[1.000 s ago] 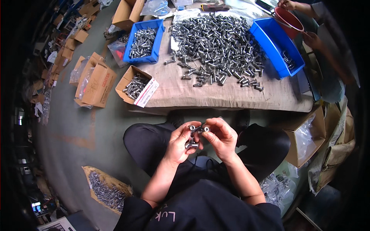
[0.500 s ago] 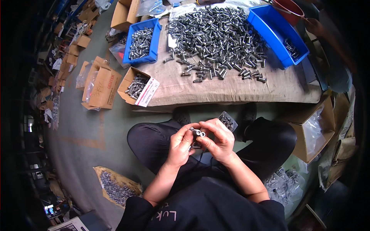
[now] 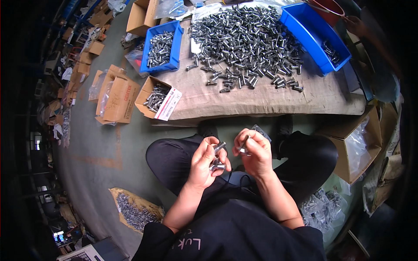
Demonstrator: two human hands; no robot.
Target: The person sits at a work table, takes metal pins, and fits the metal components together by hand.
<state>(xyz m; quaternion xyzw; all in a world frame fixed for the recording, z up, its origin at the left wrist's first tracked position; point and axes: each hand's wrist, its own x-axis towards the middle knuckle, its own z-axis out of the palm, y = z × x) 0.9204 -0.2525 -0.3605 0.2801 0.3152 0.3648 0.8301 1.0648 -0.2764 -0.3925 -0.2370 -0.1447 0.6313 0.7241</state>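
Note:
Over my lap, my left hand [image 3: 202,164] is closed around a few silvery metal bolts. One bolt [image 3: 220,146] sticks out between thumb and fingers, and another bolt [image 3: 220,166] pokes out lower, by the curled fingers. A short gap to the right, my right hand [image 3: 256,152] pinches a single bolt [image 3: 244,142] between thumb and fingers, tilted upward. Beyond both hands, a large heap of similar bolts [image 3: 248,41] lies on the cloth-covered table [image 3: 261,102]. Behind my right hand, a clear plastic container [image 3: 262,132] is partly hidden.
A blue bin [image 3: 180,37] and an open carton [image 3: 167,106] of bolts stand at the table's left; a longer blue bin [image 3: 305,26] is at its right. Cardboard boxes [image 3: 117,100] flank both sides. Small parts [image 3: 135,213] lie on the floor at left. Another person's hand [image 3: 355,26] shows at far right.
My hands have moved apart. The two bolts held side by side are now separated, one in each hand. My right hand has shifted slightly right and turned.

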